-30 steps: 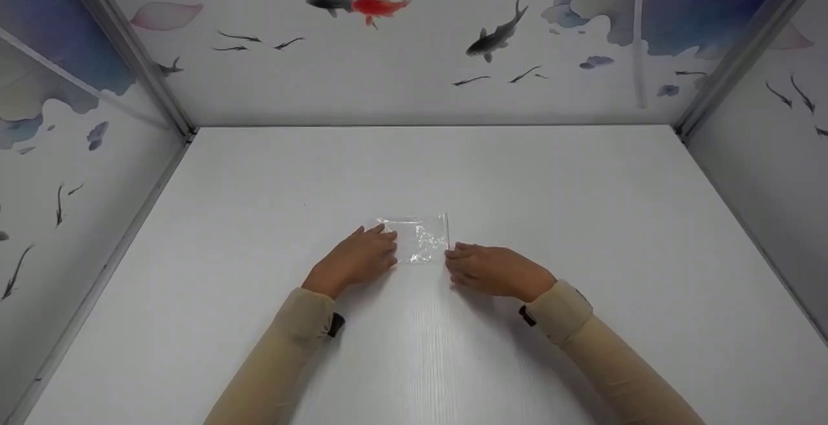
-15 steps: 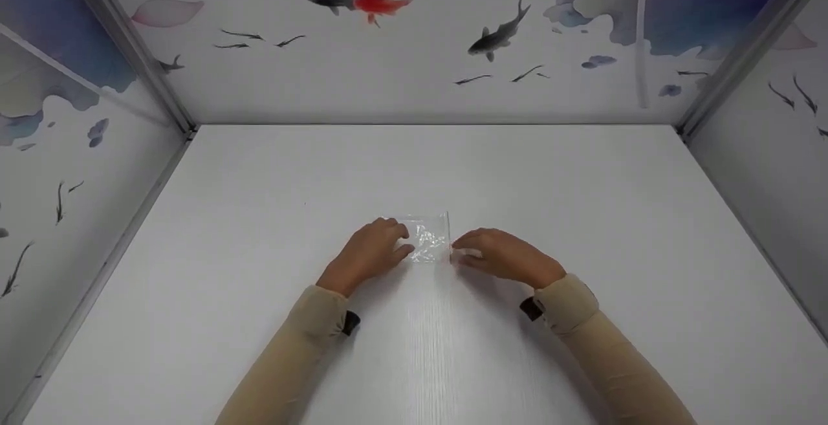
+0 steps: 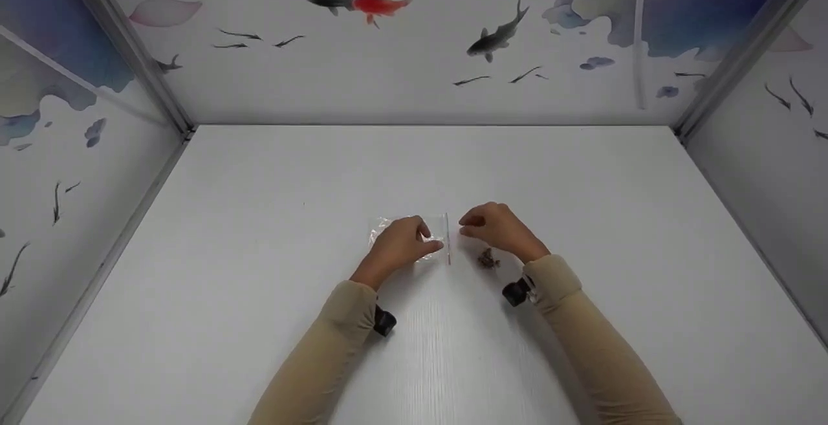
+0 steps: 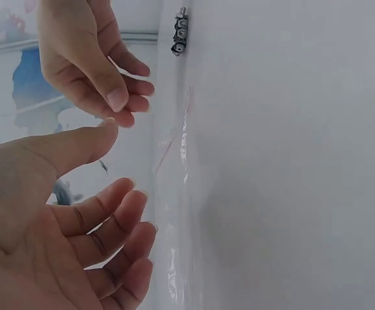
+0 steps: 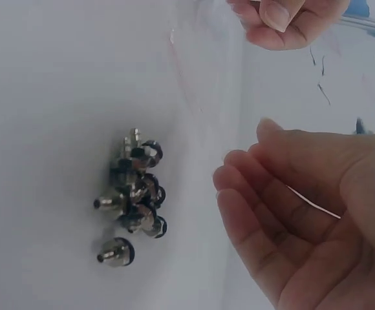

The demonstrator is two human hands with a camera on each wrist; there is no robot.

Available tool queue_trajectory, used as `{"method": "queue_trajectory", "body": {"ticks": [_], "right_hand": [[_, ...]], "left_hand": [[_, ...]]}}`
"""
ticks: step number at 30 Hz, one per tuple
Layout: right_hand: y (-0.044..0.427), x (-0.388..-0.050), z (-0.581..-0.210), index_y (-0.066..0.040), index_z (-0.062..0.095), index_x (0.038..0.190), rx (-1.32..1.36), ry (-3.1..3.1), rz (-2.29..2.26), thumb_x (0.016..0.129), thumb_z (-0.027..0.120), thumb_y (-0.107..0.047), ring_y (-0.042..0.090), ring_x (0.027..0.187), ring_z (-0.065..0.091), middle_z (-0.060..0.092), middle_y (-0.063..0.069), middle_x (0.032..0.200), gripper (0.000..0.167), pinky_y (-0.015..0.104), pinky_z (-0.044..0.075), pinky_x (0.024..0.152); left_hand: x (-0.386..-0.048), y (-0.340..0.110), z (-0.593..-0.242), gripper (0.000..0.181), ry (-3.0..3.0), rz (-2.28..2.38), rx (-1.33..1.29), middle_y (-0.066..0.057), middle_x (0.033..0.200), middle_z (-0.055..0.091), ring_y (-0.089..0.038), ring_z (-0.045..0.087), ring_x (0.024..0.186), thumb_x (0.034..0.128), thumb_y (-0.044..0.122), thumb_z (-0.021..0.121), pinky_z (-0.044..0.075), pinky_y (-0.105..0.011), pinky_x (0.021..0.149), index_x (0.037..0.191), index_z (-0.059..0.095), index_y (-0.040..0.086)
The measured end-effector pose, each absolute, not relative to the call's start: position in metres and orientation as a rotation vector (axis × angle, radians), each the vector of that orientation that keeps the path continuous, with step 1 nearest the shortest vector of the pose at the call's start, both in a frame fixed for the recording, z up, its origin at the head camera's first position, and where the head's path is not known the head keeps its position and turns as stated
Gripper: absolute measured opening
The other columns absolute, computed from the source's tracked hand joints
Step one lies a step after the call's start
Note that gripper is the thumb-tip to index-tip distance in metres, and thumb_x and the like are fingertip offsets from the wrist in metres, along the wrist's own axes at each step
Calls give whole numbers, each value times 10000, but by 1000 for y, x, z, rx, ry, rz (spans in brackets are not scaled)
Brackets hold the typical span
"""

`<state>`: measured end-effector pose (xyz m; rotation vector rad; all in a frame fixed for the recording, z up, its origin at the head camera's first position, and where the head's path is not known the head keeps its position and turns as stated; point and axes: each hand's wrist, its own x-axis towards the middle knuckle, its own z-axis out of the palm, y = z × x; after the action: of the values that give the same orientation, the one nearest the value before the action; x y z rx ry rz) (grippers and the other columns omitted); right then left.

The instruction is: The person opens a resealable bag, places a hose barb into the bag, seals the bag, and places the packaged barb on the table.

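Observation:
A clear plastic zip bag (image 3: 437, 224) lies flat on the white table. My left hand (image 3: 402, 244) hovers over it, thumb and fingers apart and loosely bent, with nothing between them; the hand hides much of the bag. Beyond the bag's right edge, my right hand (image 3: 499, 226) is raised, its fingers loosely curved and holding nothing. Below that hand sits a small heap of metal barbed fittings (image 3: 488, 259). In the right wrist view, several of these silvery fittings (image 5: 136, 187) with dark rings lie piled together, and one fitting (image 5: 117, 252) stands slightly apart.
White panels printed with fish and watercolour shapes enclose the table (image 3: 414, 166). The back panel (image 3: 427, 56) rises at the table's far edge, and side panels stand at left and right. A small black device (image 3: 515, 292) is strapped at the right wrist.
My right hand has lifted from the bag's right edge and moved up and slightly right, uncovering the heap of fittings. My left hand has shifted right across the bag.

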<state>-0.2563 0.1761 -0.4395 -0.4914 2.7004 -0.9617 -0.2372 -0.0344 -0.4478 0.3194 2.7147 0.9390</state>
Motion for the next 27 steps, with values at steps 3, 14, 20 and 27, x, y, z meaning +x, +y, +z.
{"method": "queue_trajectory", "body": {"ticks": [3,14,20,27], "right_hand": [[175,-265,-440,-2,703,1097,-398,2657,-949,922,645,-155,218,901,651,703,143,1061,240,372,529,811],[163,-282,-444,-10,738,1006,-229,2599,-935,878,681,-147,138,746,587,717,104,924,196,258,473,686],[158,-284,-450,-26,755,953,-246,2611,-931,853,704,-157,107,675,532,707,64,838,173,224,431,619],[159,-286,-454,-29,760,928,-234,2600,-932,846,726,-171,83,656,536,723,53,832,167,213,432,613]], "left_hand": [[-241,-26,-449,344,2693,973,297,-35,899,598,-155,526,790,870,366,702,442,-312,709,1017,638,62],[-249,-17,-461,351,2626,1061,190,-80,1028,646,-180,549,849,860,338,718,467,-343,774,1040,628,50],[-250,-19,-469,327,2609,1117,180,-71,1019,650,-172,547,858,857,326,718,470,-339,792,1011,635,50],[-251,-22,-482,273,2579,1252,196,-24,891,606,-147,515,805,839,291,728,433,-296,748,952,637,59]]}}
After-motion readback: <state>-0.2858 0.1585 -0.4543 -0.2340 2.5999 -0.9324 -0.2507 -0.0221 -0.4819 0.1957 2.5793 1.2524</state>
